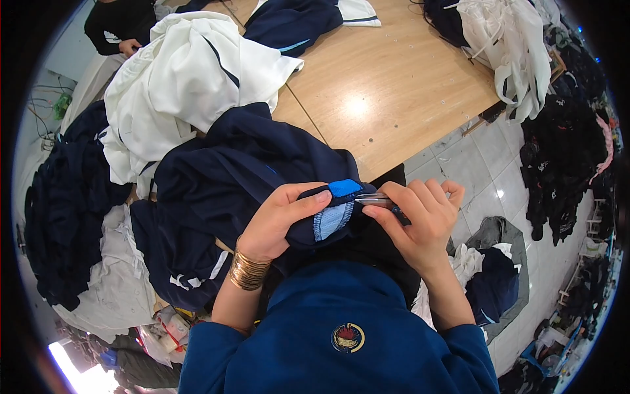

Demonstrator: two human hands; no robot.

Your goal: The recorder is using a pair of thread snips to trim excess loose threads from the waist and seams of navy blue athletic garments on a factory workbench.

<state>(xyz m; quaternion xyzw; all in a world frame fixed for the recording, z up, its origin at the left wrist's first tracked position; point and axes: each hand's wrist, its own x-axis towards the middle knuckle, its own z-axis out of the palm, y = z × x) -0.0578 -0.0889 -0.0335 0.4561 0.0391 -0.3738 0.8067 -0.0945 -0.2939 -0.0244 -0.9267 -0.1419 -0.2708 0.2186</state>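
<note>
Garment workroom: wooden table (387,98) at the top of the view, grey tiled floor (485,190) to its right.

On the table's left part: white garment pile (190,79), heaped, with a dark stripe. Navy folded garment (295,23) at the far edge. More white garments (512,46) hang over the table's right corner.

Left hand (282,220): fingers curled shut around a bunched fold of the navy garment (230,177), thumb pressed on top beside its bright blue tab (344,188). Pale blue mesh lining (331,221) shows just under the thumb. Stacked gold bangles (248,269) sit on this wrist.

Right hand (420,220): fingers closed on small metal snips (373,197), whose tip touches the garment just beside the blue tab. How far the blades stand apart cannot be told.

Navy garment: held in front of the chest, its bulk draped up onto the near table edge and down to the left.

Surroundings: dark navy heap (65,203) at far left; dark clothing (564,157) hanging at right; navy and white pieces (489,276) on the floor by the right elbow. Another person's hand (128,46) and dark sleeve appear at upper left.
</note>
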